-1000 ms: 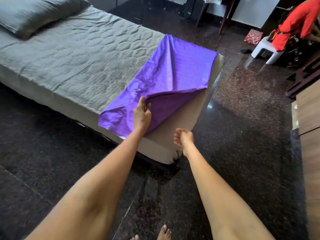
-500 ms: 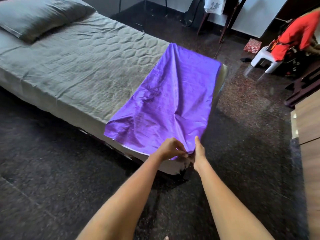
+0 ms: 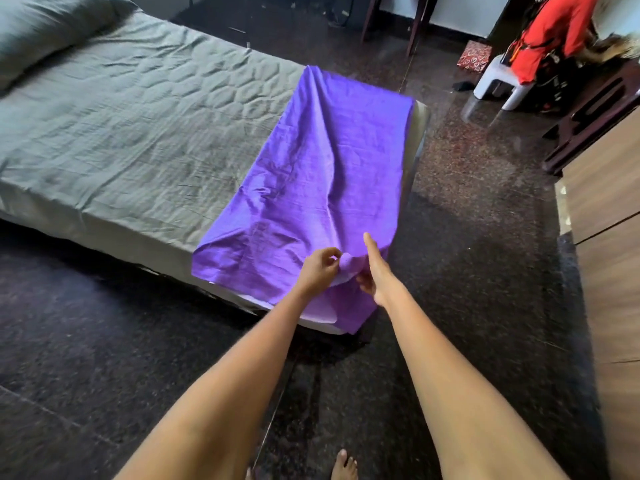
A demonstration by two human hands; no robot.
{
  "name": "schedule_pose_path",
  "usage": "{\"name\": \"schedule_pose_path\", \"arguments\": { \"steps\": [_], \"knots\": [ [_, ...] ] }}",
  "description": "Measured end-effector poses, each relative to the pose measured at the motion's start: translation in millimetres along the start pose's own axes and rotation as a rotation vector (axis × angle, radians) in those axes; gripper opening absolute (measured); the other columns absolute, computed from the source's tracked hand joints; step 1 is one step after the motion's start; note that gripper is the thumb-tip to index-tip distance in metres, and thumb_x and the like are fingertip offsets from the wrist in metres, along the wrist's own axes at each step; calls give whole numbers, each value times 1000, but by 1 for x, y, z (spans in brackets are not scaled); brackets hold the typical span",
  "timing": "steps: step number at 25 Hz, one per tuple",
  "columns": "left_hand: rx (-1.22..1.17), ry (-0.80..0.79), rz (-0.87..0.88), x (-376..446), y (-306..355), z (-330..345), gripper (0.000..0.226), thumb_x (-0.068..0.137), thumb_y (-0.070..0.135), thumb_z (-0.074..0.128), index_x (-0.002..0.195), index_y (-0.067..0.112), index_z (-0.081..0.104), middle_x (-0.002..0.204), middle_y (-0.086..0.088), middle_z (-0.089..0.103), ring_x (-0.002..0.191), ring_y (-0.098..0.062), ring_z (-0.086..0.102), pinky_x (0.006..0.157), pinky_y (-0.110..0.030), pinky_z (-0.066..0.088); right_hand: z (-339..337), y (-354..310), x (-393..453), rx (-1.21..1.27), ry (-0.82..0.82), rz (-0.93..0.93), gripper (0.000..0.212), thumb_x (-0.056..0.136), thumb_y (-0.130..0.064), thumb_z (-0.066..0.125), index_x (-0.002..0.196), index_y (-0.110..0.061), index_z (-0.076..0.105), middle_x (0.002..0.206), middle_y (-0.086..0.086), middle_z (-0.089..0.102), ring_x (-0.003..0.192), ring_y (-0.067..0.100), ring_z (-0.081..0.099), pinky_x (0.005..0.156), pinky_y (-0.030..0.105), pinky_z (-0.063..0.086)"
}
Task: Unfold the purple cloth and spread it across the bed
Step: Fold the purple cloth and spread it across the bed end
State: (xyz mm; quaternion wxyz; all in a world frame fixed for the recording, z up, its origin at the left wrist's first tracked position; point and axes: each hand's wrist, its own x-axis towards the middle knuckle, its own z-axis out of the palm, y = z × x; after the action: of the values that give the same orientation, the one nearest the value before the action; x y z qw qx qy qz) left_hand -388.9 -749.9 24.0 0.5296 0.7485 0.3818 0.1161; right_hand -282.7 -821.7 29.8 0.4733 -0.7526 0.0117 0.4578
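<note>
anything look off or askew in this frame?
Nothing damaged or spilled. The purple cloth is only a folded strip on the foot end of the bed, with its near corner hanging over the edge. Left hand and right hand both pinch a bunched fold there.

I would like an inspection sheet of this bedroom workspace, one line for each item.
Surface: bed with grey sheet, wrinkled; dark floor around it.
Job's things: purple cloth lies across the foot end, still partly folded, near corner hanging over the edge.
Clutter: grey pillow at the head end.
Hands: left hand and right hand both pinch the cloth's near edge.
Cables: nothing clearly seen.
Surroundings: white stool, another person in red, wooden furniture at right.
</note>
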Motion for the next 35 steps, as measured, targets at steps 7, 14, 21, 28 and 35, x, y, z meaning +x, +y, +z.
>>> {"name": "schedule_pose_path", "arguments": {
  "steps": [7, 14, 21, 28, 35],
  "knots": [
    [-220, 98, -36, 8, 0, -75, 78, 53, 46, 73, 117, 14, 45, 91, 0, 52, 74, -4, 54, 71, -21, 47, 73, -88, -14, -46, -196, -138, 23, 95, -21, 45, 74, -17, 53, 64, 1, 57, 54, 13, 51, 49, 21, 39],
    [243, 591, -323, 23, -27, -124, 33, 88, 23, 53, 119, 14, 57, 120, -18, 59, 113, -35, 55, 85, -42, 45, 129, -121, -15, 291, -401, -320, 23, 91, -22, 50, 75, -15, 64, 57, -5, 66, 62, 13, 57, 60, 25, 43],
    [710, 312, 224, 8, -62, -141, 31, 76, 9, 50, 97, 16, 72, 95, -14, 63, 93, -33, 63, 79, -38, 42, 62, -40, 12, 299, 169, -178, 27, 84, -14, 49, 57, -15, 46, 47, -3, 47, 46, 12, 44, 47, 26, 31],
    [850, -87, 76, -24, -97, -54, 90, 75, 36, 68, 147, 15, 19, 145, -9, 31, 134, -26, 32, 109, -40, 28, 45, 18, 29, 247, 1, -36, 8, 82, -23, 62, 80, -16, 59, 71, 1, 61, 66, 20, 58, 62, 29, 44],
    [230, 222, 178, 10, -34, 2, 68, 68, -9, 54, 134, 6, 47, 120, -17, 60, 105, -33, 59, 88, -38, 47, 39, 9, 31, 225, -181, -120, 34, 91, -45, 46, 97, -18, 66, 78, -4, 69, 66, 9, 63, 63, 25, 47]
  ]
}}
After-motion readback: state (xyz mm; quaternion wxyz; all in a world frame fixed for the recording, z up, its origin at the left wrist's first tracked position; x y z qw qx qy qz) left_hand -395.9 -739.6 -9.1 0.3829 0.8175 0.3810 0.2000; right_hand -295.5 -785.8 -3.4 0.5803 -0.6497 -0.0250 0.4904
